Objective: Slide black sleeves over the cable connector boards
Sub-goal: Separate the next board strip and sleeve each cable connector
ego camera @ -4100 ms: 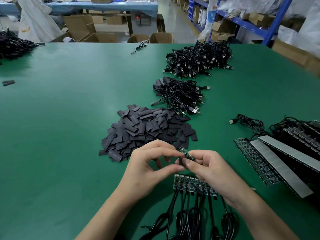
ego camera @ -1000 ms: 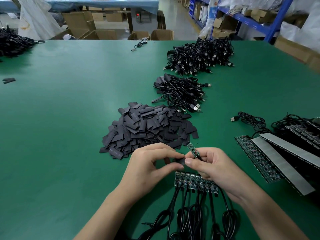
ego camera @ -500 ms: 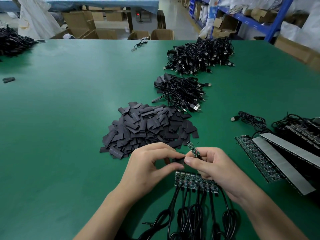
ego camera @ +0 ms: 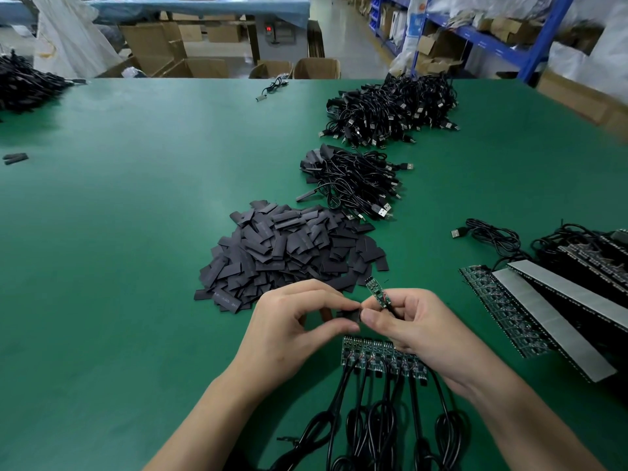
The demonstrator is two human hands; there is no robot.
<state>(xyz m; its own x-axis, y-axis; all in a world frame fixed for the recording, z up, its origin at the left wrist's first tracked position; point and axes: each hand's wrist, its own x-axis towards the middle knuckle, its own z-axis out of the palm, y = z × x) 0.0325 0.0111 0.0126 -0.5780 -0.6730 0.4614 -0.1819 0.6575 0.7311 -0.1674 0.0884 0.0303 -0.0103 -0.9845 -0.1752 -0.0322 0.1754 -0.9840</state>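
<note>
Hands are held together over the worktop (ego camera: 136, 232). A sleeve (ego camera: 350, 316) is pinched by the left hand (ego camera: 292, 331), a board (ego camera: 376, 291) gripped by the right hand (ego camera: 418, 331).

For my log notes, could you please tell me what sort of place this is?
Probably a factory assembly floor: a green worktable heaped with USB cables and black sleeves, with blue racking and cartons behind.
</note>
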